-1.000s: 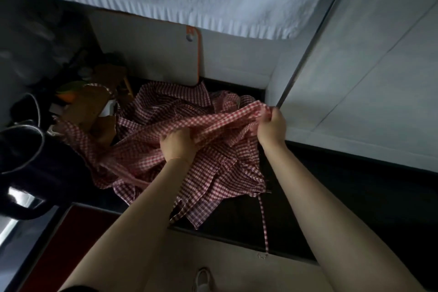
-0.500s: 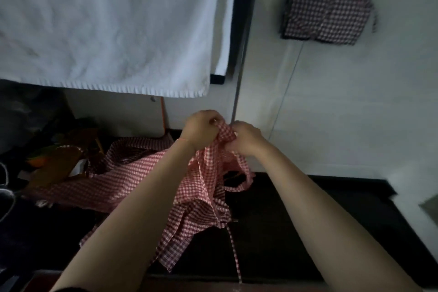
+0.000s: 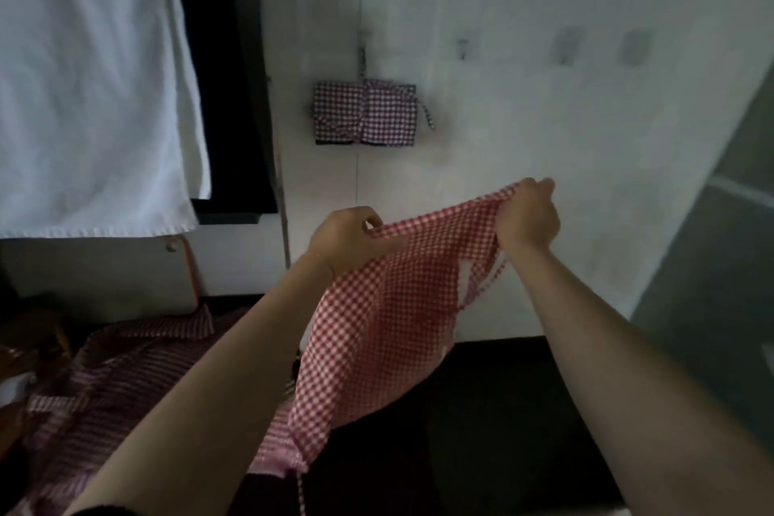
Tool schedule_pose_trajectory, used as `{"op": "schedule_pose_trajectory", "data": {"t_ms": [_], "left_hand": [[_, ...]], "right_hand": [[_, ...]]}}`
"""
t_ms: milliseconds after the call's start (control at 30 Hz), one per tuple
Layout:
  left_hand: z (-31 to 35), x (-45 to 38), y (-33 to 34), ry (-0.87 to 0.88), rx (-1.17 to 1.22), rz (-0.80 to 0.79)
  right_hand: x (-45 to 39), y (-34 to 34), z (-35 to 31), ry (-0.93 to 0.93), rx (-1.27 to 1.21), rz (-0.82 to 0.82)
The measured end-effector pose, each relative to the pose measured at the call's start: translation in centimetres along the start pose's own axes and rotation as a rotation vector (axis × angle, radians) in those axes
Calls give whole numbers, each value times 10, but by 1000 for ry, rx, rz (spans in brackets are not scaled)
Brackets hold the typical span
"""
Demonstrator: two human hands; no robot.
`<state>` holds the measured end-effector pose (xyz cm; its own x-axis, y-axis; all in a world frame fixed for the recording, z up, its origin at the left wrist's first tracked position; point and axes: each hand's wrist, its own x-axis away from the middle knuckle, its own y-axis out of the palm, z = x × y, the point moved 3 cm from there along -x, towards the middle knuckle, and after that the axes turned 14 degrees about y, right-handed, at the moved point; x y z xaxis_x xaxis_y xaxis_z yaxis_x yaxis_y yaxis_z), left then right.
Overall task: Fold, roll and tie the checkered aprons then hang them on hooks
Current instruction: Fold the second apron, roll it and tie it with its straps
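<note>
**Red checkered apron stretched between your two hands**

Taking the folded dark checkered apron [image 3: 365,113] on the wall as your landmark: far to its left hangs a white towel [image 3: 90,75], and below that towel a pale board with an orange edge [image 3: 104,276] leans against the wall. Low and left of the landmark, more red checkered fabric [image 3: 117,385] lies crumpled on the dark table [image 3: 481,432].

Below the landmark, slightly left, your left hand [image 3: 349,241] pinches the upper edge of the red checkered apron [image 3: 377,331], fingers curled over the cloth with the thumb against them. The apron hangs from that edge down toward the table, and a thin tie [image 3: 300,492] dangles from its lowest corner.

Below and right of the landmark, your right hand [image 3: 528,216] grips the other end of the same top edge, held a little higher than the left, fingers closed tightly round the bunched fabric. A strap loop [image 3: 488,285] droops just under that wrist.

Up and right of the landmark, wall hooks [image 3: 565,44] show as blurred grey shapes
</note>
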<state>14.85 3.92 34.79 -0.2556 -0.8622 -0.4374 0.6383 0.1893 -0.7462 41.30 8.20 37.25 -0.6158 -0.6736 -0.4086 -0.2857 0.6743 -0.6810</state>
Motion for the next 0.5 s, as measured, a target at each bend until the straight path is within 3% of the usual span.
{"op": "schedule_pose_trajectory", "data": {"t_ms": [133,233,367,500], "left_hand": [[48,-35,29,0,28,2],[56,-46,58,-84,-111,-33],[50,-38,100,-333,-260,-16],[42,-25,129,-532,71,159]], "right_hand": [[-63,-46,24,21,-97,53],[-97,-50,54,42,-112,-38],[-119,-33,99,84,-45,-214],[-128,-9,131,78,-20,-384]]}}
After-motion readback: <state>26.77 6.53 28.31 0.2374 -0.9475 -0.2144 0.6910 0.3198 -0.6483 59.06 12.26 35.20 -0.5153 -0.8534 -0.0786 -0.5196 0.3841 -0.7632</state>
